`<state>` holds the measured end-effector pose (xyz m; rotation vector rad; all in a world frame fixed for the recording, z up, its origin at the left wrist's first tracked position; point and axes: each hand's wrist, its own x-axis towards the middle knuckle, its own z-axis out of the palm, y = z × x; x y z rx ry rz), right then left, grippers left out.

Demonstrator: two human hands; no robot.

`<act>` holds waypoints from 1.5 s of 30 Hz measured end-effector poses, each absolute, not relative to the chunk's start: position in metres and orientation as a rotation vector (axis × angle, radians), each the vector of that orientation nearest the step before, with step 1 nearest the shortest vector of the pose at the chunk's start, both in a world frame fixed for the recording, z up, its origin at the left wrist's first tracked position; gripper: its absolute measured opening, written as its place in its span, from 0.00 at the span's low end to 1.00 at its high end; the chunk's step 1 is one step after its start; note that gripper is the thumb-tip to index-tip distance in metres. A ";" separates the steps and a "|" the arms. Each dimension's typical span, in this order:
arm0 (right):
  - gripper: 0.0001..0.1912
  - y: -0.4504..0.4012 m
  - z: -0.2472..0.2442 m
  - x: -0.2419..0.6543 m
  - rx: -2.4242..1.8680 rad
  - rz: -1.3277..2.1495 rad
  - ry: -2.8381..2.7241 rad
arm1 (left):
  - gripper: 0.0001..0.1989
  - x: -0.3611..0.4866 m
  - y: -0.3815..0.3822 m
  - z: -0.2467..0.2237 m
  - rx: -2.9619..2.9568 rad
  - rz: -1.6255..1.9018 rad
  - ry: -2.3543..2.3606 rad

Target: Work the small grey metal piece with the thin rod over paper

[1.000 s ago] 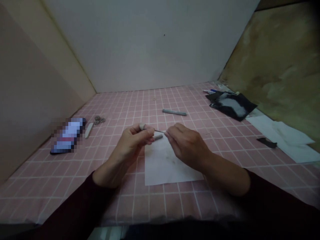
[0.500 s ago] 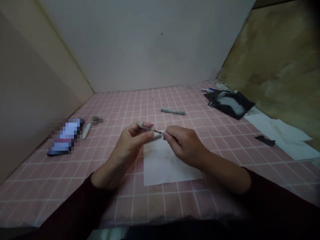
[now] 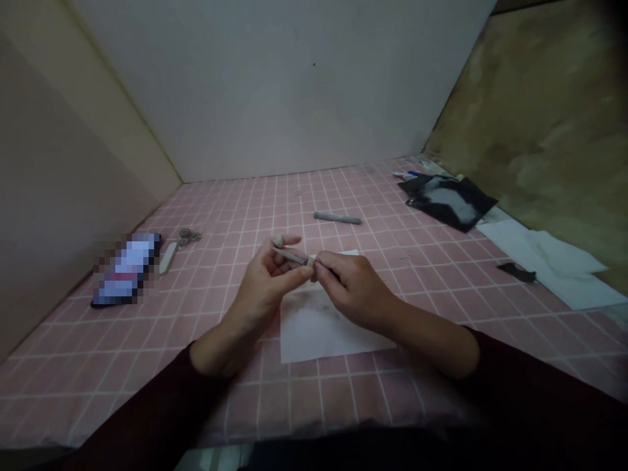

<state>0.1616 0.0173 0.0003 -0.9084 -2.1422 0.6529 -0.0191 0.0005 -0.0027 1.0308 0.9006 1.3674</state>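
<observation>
My left hand (image 3: pixel 267 278) is closed on a thin grey stick (image 3: pixel 290 255), which slants between its forefinger and thumb. A pale wrap covers one fingertip of this hand. My right hand (image 3: pixel 356 284) is closed, its thumb and forefinger meeting at the stick's right end, beside the left thumb tip. What lies inside the right fingers is hidden. Below both hands a sheet of white paper (image 3: pixel 326 337) with dark smudges lies on the pink checked cloth (image 3: pixel 255 405).
A grey bar (image 3: pixel 337 217) lies beyond the hands. To the left are a phone (image 3: pixel 128 268), a white strip (image 3: pixel 168 258) and several small grey rings (image 3: pixel 188 237). Dark sheets (image 3: pixel 454 199), white papers (image 3: pixel 549 258) and a black scrap (image 3: pixel 517 272) lie on the right.
My hands have come closer together, and the dark thin part that showed between them is now mostly covered. The right hand has shifted slightly left.
</observation>
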 end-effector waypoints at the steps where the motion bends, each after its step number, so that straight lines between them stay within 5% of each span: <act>1: 0.15 0.017 0.000 0.161 -0.903 0.639 -2.149 | 0.24 -0.018 0.000 -0.002 1.019 1.371 0.909; 24: 0.13 0.018 -0.006 0.162 -0.901 0.186 -2.216 | 0.22 -0.018 0.000 0.001 0.872 1.452 0.946; 45: 0.16 0.028 0.010 0.181 -0.974 0.609 -2.162 | 0.06 -0.028 0.008 0.006 0.649 1.295 0.782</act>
